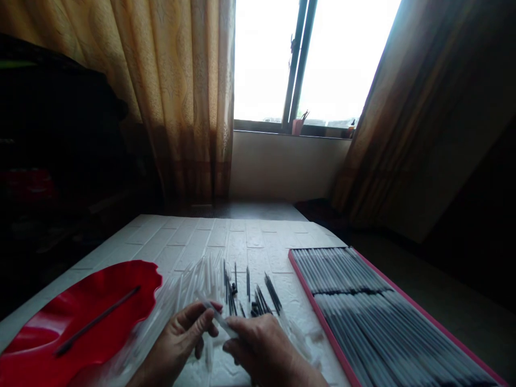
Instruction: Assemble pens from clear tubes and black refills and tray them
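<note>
Holding a pale, translucent tube (220,321) at the dial's centre, just above the worktop (237,236): pinching its upper-left end between thumb and fingertips of the left hand (187,329), gripping its lower-right end with the right hand (262,341). Being too blurred there to tell about contents. Seeing loose clear tubes (201,274) spreading from 8 to 12 o'clock, seemingly hollow, heaping partly behind and beneath the left hand. Finding dark slender sticks (272,293) between 12 and 2 o'clock, lying singly and in small bunches just beyond the hands. Showing at 3 o'clock a pink-rimmed tray (324,322), carrying two tight rows of dark-cored rods (403,328). Appearing well advanced, judging by rods covering most of the tray's visible inside; leaving many clear tubes and a smaller group of dark sticks outside it, seemingly not yet dealt with. Resting at 9 o'clock, a red dish (135,277) with one dark rod (99,321) lying across it. Facing a bright window (266,59) towards 12 o'clock, beyond the worktop.
</note>
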